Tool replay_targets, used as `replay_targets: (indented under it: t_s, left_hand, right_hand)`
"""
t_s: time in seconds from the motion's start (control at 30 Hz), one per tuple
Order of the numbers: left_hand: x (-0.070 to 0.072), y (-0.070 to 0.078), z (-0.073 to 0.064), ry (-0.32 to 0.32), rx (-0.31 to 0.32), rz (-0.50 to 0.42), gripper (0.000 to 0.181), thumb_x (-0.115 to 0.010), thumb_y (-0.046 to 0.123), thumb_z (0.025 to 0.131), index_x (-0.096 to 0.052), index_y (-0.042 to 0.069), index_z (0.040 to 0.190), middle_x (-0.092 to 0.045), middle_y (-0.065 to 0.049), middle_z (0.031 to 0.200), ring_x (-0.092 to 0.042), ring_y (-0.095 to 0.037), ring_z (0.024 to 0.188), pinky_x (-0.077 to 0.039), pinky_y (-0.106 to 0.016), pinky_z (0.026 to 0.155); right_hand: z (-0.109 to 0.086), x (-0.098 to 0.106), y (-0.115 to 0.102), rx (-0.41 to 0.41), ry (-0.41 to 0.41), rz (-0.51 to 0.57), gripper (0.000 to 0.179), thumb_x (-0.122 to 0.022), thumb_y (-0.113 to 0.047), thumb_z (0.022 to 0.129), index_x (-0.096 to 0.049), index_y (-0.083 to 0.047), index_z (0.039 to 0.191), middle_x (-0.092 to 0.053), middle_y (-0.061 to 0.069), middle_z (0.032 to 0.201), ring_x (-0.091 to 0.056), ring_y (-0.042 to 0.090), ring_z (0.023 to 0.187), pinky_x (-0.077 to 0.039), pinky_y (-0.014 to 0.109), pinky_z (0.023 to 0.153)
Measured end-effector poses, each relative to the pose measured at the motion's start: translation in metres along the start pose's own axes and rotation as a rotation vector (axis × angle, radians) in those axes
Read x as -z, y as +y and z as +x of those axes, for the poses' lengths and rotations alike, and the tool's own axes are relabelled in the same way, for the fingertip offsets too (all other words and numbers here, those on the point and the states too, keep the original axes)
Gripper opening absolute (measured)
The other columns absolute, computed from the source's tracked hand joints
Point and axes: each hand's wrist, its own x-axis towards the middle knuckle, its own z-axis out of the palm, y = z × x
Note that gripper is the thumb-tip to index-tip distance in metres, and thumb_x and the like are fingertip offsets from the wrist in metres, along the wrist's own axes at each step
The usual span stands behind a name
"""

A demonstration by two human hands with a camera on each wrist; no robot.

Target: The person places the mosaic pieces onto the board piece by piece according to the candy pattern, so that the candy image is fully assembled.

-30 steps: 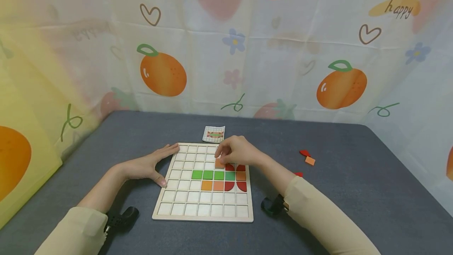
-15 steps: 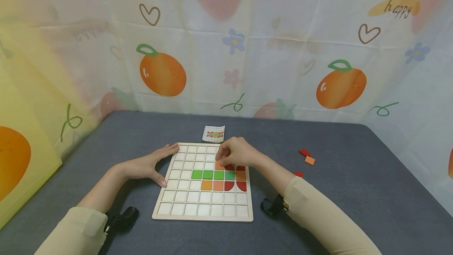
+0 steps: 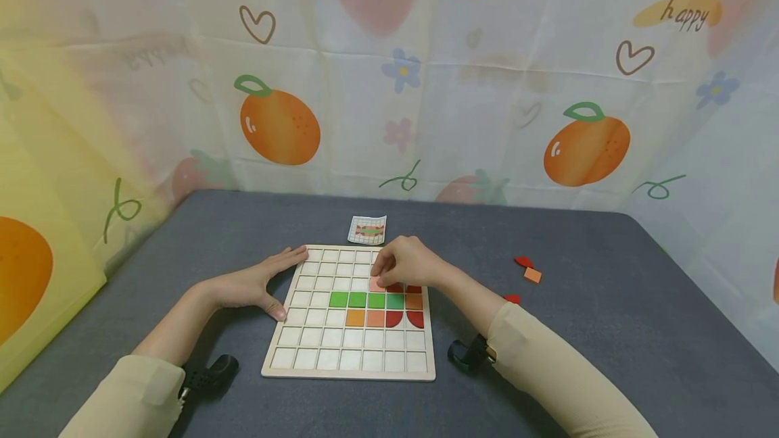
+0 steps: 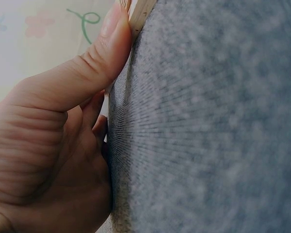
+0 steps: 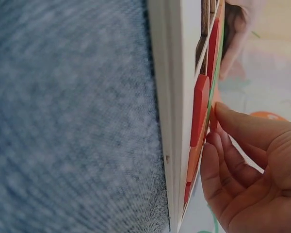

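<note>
A pale wooden grid board (image 3: pixel 347 377) lies flat on the table. My left hand (image 3: pixel 249 284) spreads along its left side, with thumb and fingertips touching the edge; in the left wrist view the thumb (image 4: pixel 106 43) presses the board's side. Over the upper right cells, my right hand (image 3: pixel 410 259) pinches an orange square tile (image 3: pixel 374 285) at its cell, partly hiding it. Several green tiles (image 3: pixel 358 300) form a row just below. Orange tiles (image 3: pixel 356 318) and red quarter-round tiles (image 3: pixel 416 320) fill cells nearby. In the right wrist view, a red tile (image 5: pixel 200 109) sits near the thumb.
A small printed pattern card (image 3: pixel 368 230) lies behind the board. Off to the right are a loose orange square (image 3: pixel 532 276), a red piece (image 3: pixel 523 261) and another red piece (image 3: pixel 512 299), partly behind the right forearm. A patterned curtain (image 3: pixel 347 86) stands behind the table.
The orange tile under my right fingers has tilted slightly and looks lighter, lying flatter in its cell. The right hand has shifted only a little; the left hand stays put.
</note>
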Motion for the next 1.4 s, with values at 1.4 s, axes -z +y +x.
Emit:
replay_targets:
  t_s: [1.4]
  left_hand:
    - [-0.001,-0.001,0.001,0.011,-0.019,-0.005,0.122,-0.09,0.029,0.067,-0.013,0.01,0.16,0.004,-0.018,0.168,0.014,-0.049,0.151,0.0,-0.076,0.111]
  right_hand:
    - [-0.064,0.076,0.058,-0.158,0.098,0.001,0.032,-0.072,-0.012,0.088,-0.069,-0.007,0.119,-0.07,0.016,0.118,-0.069,0.026,0.104,-0.056,0.034,0.081]
